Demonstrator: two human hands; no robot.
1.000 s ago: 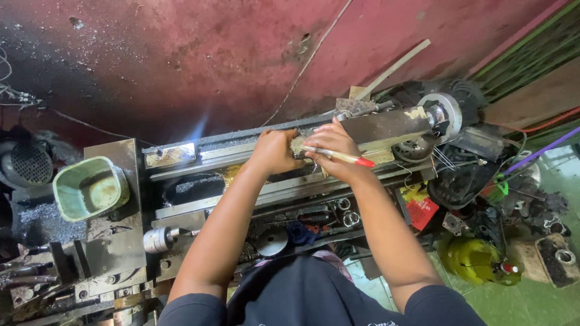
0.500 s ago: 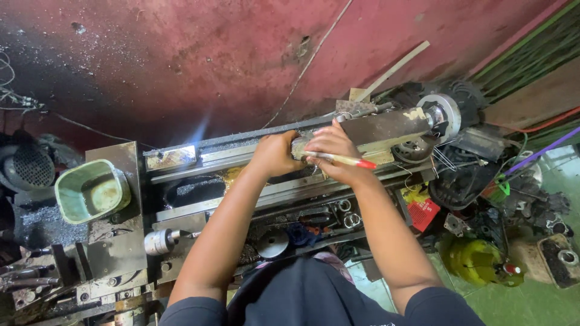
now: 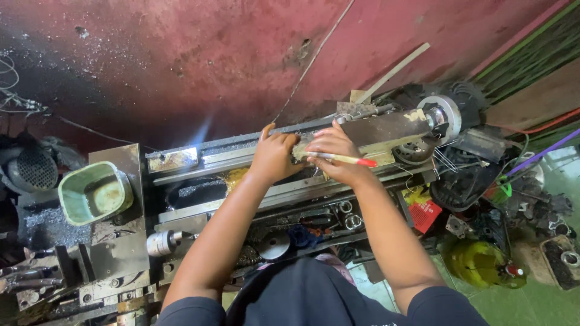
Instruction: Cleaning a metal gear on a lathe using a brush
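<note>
Both hands work on the lathe point(image 3: 254, 181), close together. The left hand point(image 3: 275, 156) presses its curled fingers on a small metal block point(image 3: 300, 151) to steady it. The right hand point(image 3: 333, 151) pinches a thin brush point(image 3: 341, 159) with a red end, laid across the fingers, just beside the block.

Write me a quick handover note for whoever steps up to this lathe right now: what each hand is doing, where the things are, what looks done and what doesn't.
Left hand: resting on the lathe bed, fingers curled over the rear rail, holding no loose thing that shows.
Right hand: pressed to the near end of the long metal block, with a white brush with a red tip held across its fingers.
Around them: the round chuck sits at the right end of the block; a green tub stands on the left plate; metal chips lie along the bed.
Done: both hands in place on the machine.
Left: chips are not yet cleared; what lies under the hands is hidden.
</note>
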